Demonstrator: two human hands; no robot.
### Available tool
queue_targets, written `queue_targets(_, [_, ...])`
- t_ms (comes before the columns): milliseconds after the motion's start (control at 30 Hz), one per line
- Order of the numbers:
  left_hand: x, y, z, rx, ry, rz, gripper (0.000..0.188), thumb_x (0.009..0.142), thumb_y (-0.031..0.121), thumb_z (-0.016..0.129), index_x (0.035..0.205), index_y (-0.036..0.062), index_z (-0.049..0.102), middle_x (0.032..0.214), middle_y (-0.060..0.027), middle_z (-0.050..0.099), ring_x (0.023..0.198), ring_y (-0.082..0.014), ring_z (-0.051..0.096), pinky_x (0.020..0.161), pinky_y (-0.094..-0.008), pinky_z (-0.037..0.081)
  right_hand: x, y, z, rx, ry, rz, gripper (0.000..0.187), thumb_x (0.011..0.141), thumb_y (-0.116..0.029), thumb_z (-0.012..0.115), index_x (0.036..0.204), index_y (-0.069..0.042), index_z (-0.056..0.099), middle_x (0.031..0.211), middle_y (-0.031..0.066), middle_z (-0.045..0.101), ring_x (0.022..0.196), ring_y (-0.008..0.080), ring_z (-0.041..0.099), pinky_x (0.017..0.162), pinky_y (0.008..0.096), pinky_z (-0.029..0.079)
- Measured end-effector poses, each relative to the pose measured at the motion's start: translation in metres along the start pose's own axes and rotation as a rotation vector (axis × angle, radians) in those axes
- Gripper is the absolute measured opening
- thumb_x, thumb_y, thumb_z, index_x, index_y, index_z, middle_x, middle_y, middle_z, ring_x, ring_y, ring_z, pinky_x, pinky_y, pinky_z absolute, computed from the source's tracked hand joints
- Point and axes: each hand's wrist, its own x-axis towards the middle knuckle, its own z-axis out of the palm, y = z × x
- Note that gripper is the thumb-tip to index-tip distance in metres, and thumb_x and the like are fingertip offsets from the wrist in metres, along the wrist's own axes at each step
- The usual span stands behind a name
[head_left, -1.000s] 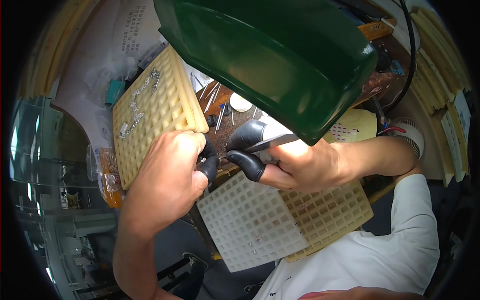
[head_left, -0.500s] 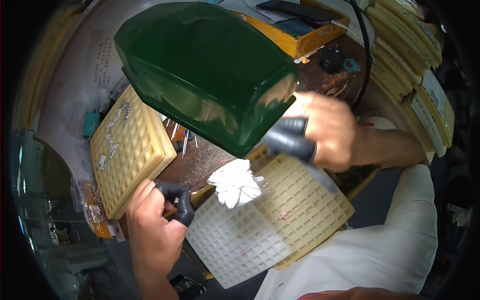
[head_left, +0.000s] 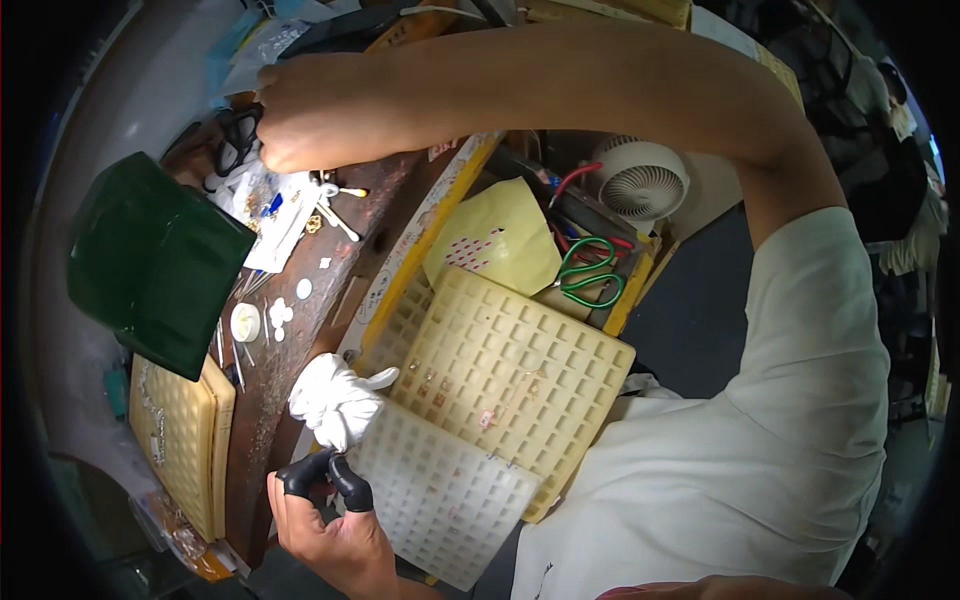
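My left hand, with black covers on its thumb and forefinger, is pinched closed beside the near corner of a whitish waffle-patterned mat. What the pinch holds, if anything, is too small to make out. A crumpled white cloth lies just beyond it, against a cream waffle-patterned tray bearing a few small pieces. My right hand reaches across to the far part of the bench, fingers curled. Its fingertips are hidden beside dark loops and a white sheet with small gold-coloured bits.
A dark green lamp shade overhangs the left side, above another cream waffle tray with a silvery chain. Green-handled scissors, a yellow sheet and red-handled tools fill an open drawer. A white fan stands behind. Cotton swabs lie on the bench.
My right hand has moved from beside the lamp shade to the far bench. The view has shifted, exposing the drawer, with the lamp now at the left. My left hand keeps its pinch.
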Motion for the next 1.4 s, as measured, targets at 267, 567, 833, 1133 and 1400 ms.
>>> queue_targets(267, [0.000,0.002,0.018,-0.002,0.131,0.034,0.014,0.076,-0.007,0.068,0.087,-0.0029,0.063,0.075,-0.0123,0.053,0.068,-0.0293,0.051,0.063,-0.0389,0.041,-0.166,-0.103,-0.089,0.466,-0.297,0.282,0.009,0.076,-0.010,0.067,0.077,-0.009,0.058,0.079,0.0061,0.057,0.080,0.0212,0.060,0.071,0.0354,0.048])
queue_targets(567, [-0.003,0.000,0.034,-0.020,0.244,0.089,0.015,0.076,-0.010,0.068,0.089,-0.0018,0.066,0.075,-0.0091,0.056,0.066,-0.0211,0.052,0.062,-0.0312,0.043,-0.248,-0.178,-0.047,0.443,-0.806,0.398,0.026,0.065,-0.006,0.076,0.087,-0.006,0.063,0.089,0.0130,0.066,0.101,0.0296,0.059,0.094,0.0451,0.041])
queue_targets(833, [-0.004,0.000,0.038,0.046,0.274,0.136,0.016,0.077,-0.007,0.071,0.090,-0.0003,0.065,0.076,-0.0093,0.056,0.067,-0.0258,0.052,0.062,-0.0364,0.043,-0.261,-0.178,-0.025,0.540,-0.832,0.514,0.020,0.066,-0.010,0.075,0.081,-0.002,0.064,0.090,0.0174,0.067,0.089,0.0333,0.064,0.082,0.0453,0.048])
queue_targets(1133, [-0.004,0.002,0.033,0.158,0.205,0.195,0.014,0.080,-0.004,0.072,0.089,0.0005,0.061,0.078,-0.0099,0.056,0.069,-0.0287,0.051,0.062,-0.0401,0.043,-0.249,-0.173,-0.023,0.708,-0.876,0.683,0.026,0.070,-0.016,0.076,0.084,0.002,0.065,0.085,0.0193,0.067,0.086,0.0400,0.067,0.074,0.0499,0.052])
queue_targets(1400, [-0.006,0.002,0.034,0.187,0.222,0.239,0.017,0.079,-0.006,0.071,0.092,-0.0013,0.061,0.080,-0.0116,0.056,0.070,-0.0309,0.051,0.063,-0.0415,0.042,-0.240,-0.149,-0.050,0.629,-0.804,0.637,0.030,0.063,-0.022,0.078,0.081,0.001,0.067,0.085,0.0180,0.070,0.087,0.0365,0.067,0.083,0.0480,0.052])
